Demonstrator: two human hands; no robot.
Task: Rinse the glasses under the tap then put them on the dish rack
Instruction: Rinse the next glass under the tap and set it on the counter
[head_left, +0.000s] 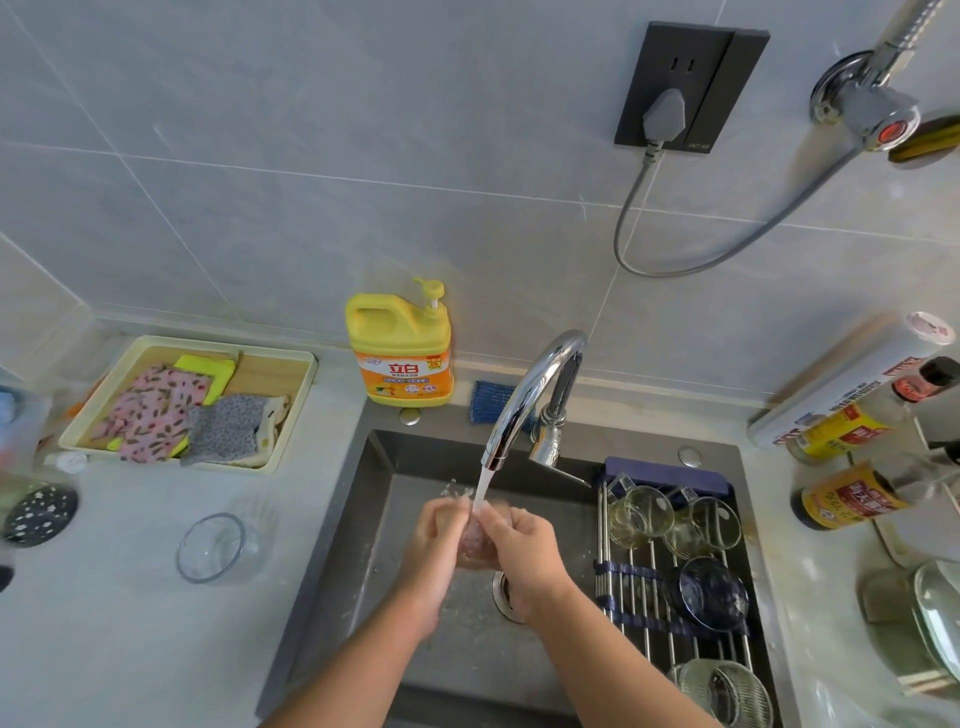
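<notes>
Both my hands curl round one clear glass (474, 546) held in the water stream (482, 486) from the tap (535, 387), above the sink (374, 525). My left hand (436, 538) cups its left side; my right hand (524, 553) grips its right side. The dish rack (641, 618), across the sink's right part, carries two clear mugs (641, 512), a dark glass bowl (711, 592) and a ribbed glass (727, 686). Another glass (213, 545) sits on the surface (119, 613), left of the sink.
</notes>
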